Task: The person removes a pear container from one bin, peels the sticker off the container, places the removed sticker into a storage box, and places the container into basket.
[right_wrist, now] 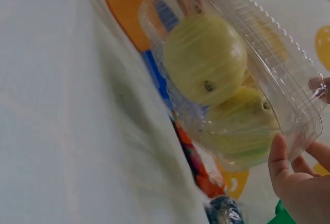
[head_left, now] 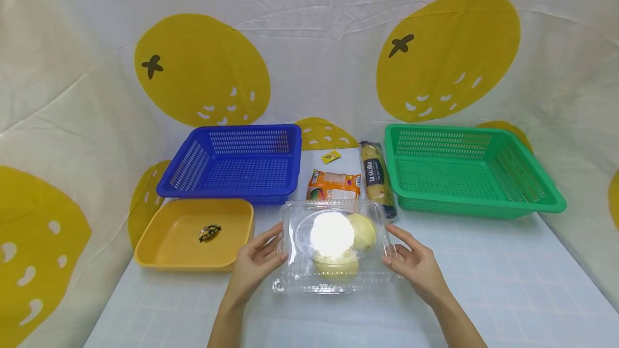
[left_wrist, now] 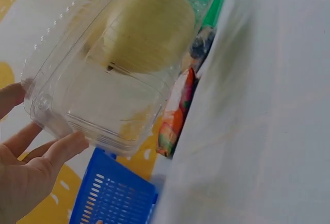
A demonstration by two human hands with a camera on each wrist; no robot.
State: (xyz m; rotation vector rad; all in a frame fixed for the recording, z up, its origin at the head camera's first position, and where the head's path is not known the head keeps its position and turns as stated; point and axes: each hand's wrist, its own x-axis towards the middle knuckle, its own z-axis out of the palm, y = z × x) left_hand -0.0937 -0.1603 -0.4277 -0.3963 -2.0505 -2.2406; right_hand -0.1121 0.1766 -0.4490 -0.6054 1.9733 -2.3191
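A clear plastic clamshell box [head_left: 302, 283] with a crimped rim is held above the table between both hands. Inside lie round, pale yellow-green fruits: one [head_left: 365, 232] toward the right and another [head_left: 338, 270] nearer the front; a bright glare on the lid hides part of them. The left hand [head_left: 253, 265] pinches the box's left end between thumb and fingers. At the opposite end, the right hand [head_left: 418, 270] grips the edge the same way. Through the box wall, the right wrist view shows a fruit [right_wrist: 203, 59] with a dark end spot.
Behind the box lie an orange food packet [head_left: 333, 184], a long "la sicilia" pack [head_left: 374, 176] and a small yellow sachet [head_left: 331, 157]. A blue basket [head_left: 227, 193] and green basket [head_left: 464, 205] flank them. A dark small packet [head_left: 210, 233] sits in the yellow tray [head_left: 169, 240].
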